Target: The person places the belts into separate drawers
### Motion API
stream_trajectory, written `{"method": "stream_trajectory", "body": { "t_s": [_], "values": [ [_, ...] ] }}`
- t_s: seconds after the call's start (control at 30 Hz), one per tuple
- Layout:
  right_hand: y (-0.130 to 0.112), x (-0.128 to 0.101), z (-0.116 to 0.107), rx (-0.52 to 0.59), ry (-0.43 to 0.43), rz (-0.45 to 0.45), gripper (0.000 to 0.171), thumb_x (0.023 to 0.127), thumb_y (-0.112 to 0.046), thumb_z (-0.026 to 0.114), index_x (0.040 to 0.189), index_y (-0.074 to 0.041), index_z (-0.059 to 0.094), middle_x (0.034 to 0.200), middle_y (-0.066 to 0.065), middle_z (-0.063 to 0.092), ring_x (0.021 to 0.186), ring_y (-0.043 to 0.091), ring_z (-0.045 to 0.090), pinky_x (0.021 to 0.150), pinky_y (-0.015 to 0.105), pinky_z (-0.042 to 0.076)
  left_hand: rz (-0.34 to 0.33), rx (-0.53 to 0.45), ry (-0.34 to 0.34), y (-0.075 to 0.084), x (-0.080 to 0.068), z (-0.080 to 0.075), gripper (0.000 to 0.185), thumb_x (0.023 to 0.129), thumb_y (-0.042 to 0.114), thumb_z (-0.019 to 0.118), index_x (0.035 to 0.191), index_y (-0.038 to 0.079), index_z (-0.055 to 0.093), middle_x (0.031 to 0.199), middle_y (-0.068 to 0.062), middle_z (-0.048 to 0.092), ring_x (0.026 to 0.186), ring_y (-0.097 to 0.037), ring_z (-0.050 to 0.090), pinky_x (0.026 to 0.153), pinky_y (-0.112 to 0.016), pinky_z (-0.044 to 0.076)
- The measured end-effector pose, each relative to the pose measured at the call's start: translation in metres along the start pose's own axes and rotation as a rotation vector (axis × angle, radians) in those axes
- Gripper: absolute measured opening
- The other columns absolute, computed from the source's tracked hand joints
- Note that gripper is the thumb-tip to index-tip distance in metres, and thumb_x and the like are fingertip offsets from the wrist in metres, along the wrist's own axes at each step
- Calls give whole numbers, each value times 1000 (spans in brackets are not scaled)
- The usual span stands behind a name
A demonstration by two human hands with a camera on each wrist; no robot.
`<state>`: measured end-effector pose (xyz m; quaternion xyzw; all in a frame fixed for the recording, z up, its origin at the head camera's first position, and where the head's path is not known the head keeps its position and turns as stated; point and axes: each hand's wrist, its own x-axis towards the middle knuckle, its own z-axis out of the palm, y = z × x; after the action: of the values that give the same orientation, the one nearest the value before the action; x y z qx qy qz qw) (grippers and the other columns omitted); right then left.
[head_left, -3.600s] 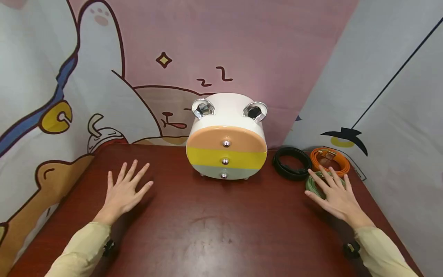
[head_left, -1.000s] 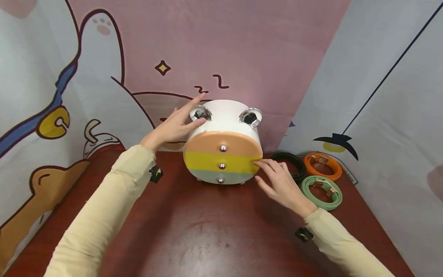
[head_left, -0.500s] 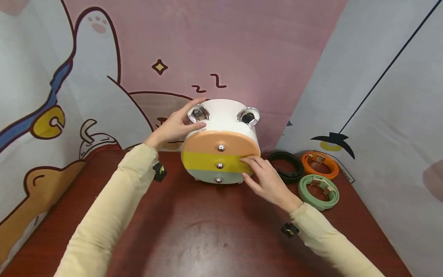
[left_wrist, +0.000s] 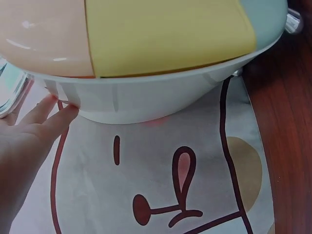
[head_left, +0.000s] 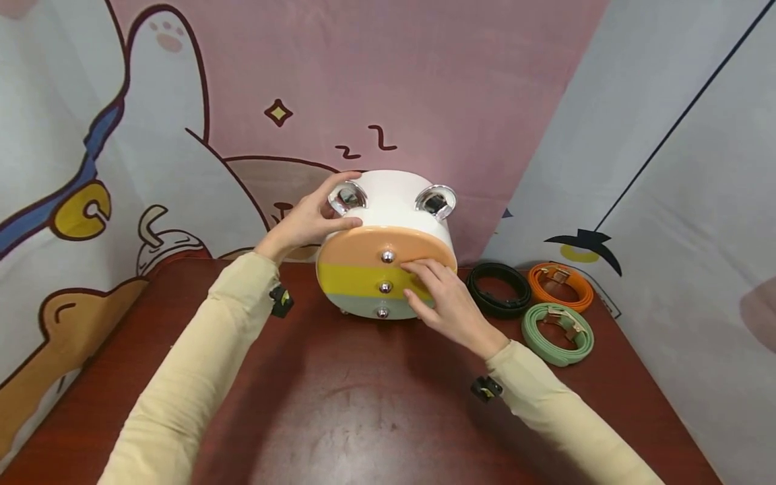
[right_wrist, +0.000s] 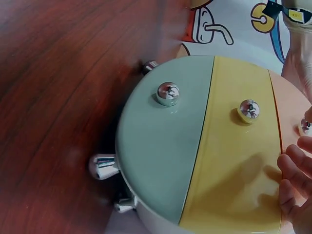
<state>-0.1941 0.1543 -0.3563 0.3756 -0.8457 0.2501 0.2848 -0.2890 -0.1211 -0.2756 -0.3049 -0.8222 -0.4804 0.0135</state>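
A white round cabinet (head_left: 394, 195) with two chrome ears stands at the back of the table. Its front has an orange top drawer (head_left: 364, 246), a yellow middle drawer (head_left: 351, 277) and a grey-green bottom drawer (head_left: 358, 306), each with a silver knob. My left hand (head_left: 312, 219) rests on the cabinet's upper left, beside the left ear (head_left: 347, 197), fingers fairly straight. My right hand (head_left: 433, 289) lies on the front with stretched fingers, its fingertips just right of the top knob (head_left: 386, 256). The right wrist view shows those fingers (right_wrist: 295, 178) on the yellow drawer (right_wrist: 234, 161).
Three coiled belts lie right of the cabinet: black (head_left: 479, 286), orange (head_left: 578, 293) and green (head_left: 582, 350). The dark red table (head_left: 364, 404) is walled by printed cartoon cloth at the back and both sides.
From flat on the table, both hands rose to the cabinet. Over the last second the right hand slid left and up across the front toward the top knob; the left hand settled by the ear.
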Motion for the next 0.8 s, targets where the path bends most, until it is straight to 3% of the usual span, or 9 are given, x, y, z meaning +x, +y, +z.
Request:
{"method": "stream_trajectory", "body": {
  "t_s": [0.27, 0.5, 0.8],
  "values": [
    [0, 5, -4, -10, 15, 3, 39, 88, -17, 68, 125, -5, 59, 112, 7, 61, 99, 23, 57, 82, 39, 47, -11, 59, 6, 5, -1, 3, 76, 85, 29, 77, 147, 38, 33, 76, -15, 60, 56, -19, 53, 56, -29, 44],
    [-3, 13, -2, -11, 63, 63, 35, 88, -17, 68, 119, -4, 60, 100, 6, 63, 88, 18, 59, 75, 34, 49, 10, 65, 9, 6, -1, 4, 76, 86, 27, 76, 148, 37, 32, 80, -13, 61, 57, -21, 55, 56, -30, 46],
    [-15, 33, 7, 337, 162, 219, 19, 86, -6, 73, 101, -1, 62, 84, 5, 66, 71, 13, 62, 58, 29, 50, 85, 58, 23, -1, -2, 6, 74, 88, 22, 73, 149, 31, 33, 94, -7, 56, 52, -20, 48, 51, -29, 44]
  ]
}}
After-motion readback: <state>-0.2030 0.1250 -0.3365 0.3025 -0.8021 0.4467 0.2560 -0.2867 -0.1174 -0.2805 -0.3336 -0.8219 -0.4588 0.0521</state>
